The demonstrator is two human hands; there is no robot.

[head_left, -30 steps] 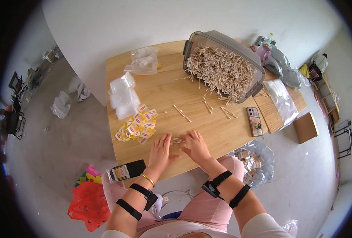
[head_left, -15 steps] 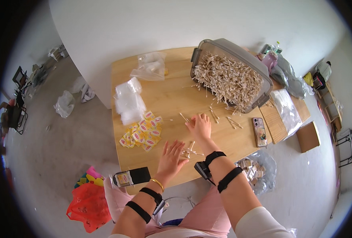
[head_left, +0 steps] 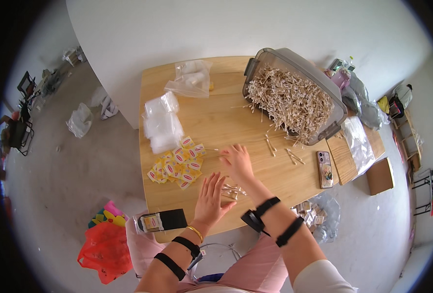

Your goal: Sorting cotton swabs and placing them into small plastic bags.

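Note:
My left hand (head_left: 210, 199) rests at the table's near edge with fingers stretched and thumb apart. Beside its thumb lies a small pile of cotton swabs (head_left: 232, 191). Up and to the right, my right hand (head_left: 237, 164) bends its fingers down toward the tabletop; whatever its fingertips hold is hidden. One loose cotton swab (head_left: 212, 149) lies just left of those fingertips. Yellow-and-white printed labels (head_left: 176, 166) are heaped left of both hands. A tilted grey bin (head_left: 338, 118) at the far right spills a mass of cotton swabs (head_left: 294, 100).
Clear plastic bags (head_left: 163, 124) are stacked at left, with another bag (head_left: 192, 80) behind. Several stray swabs (head_left: 294, 157) lie near a phone (head_left: 325, 169). A black holder with swabs (head_left: 163, 220) juts over the near-left edge. Below right sits a bag of small boxes (head_left: 319, 215).
My right hand has moved left and slightly down, and the swab by its fingertips no longer shows there. My left hand stays beside the small pile. The whole view has shifted slightly.

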